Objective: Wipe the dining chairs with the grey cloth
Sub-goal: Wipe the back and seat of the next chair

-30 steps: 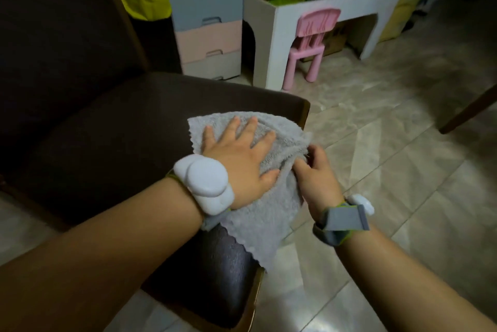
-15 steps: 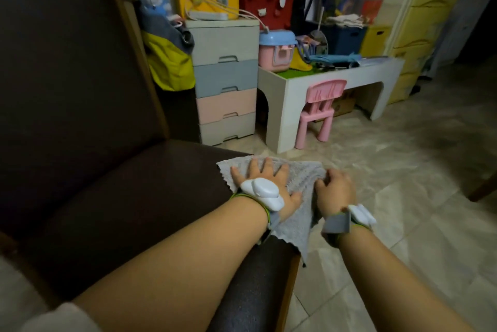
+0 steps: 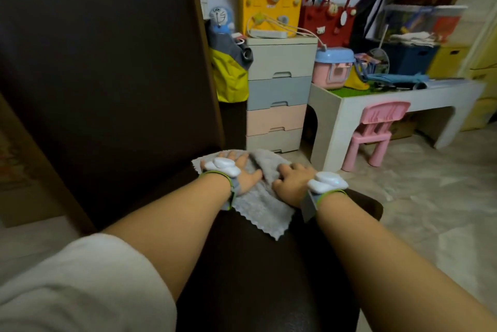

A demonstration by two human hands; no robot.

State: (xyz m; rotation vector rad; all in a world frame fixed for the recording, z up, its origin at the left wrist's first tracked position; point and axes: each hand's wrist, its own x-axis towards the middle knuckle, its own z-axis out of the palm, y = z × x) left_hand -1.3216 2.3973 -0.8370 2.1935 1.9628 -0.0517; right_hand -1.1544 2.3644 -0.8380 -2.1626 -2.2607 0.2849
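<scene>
While pressing flat with the left hand (image 3: 243,174), pinning the grey cloth (image 3: 259,202) to the dining chair (image 3: 242,264) seat at frame centre; gripping a bunched fold with the right hand (image 3: 291,182) (likely steadying the cloth for wiping).

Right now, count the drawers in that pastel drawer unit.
4, stacked: cream drawer on top, blue drawer below it, pink drawer next, bottom cream drawer lowest. The grey cloth partly hides the base.
</scene>
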